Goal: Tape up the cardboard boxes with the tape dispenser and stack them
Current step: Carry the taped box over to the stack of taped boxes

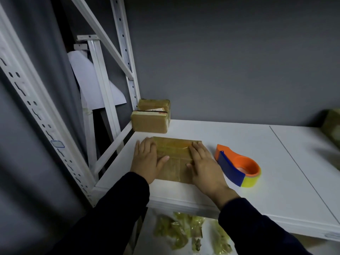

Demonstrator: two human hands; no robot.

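Both hands lay flat on the cardboard box (174, 159), with the fingers straight and nothing gripped in them. The left hand (147, 159) pressed on the left end of the box, its fingers pointing away from the person and its thumb spread to the right onto the top face. The right hand (203, 165) pressed on the right part of the top face, with its fingers together and stretched toward the far edge and its thumb pointing inward to the left. Between the two thumbs the top of the box was visible, shiny with clear tape (some strips crossed each other there). The box rested flat on the white shelf board (239, 138), near its front left corner. Just beside the right hand, on the same board, stood the tape dispenser (237, 165), orange with a blue part and a yellowish roll of tape; no hand touched it. Further back, in the left rear corner beside the white rack post (131, 83), were two other boxes (150, 122), close together; I could not tell if one sat on top of the other or only behind it. At the far right edge a blurred brown box (332, 126) was partly in view. Dark sleeves (117, 214) covered both arms to the wrists. Below the board, on a lower level, lay crumpled scraps of tape (182, 230). A grey wall (230, 61) was behind the shelf.
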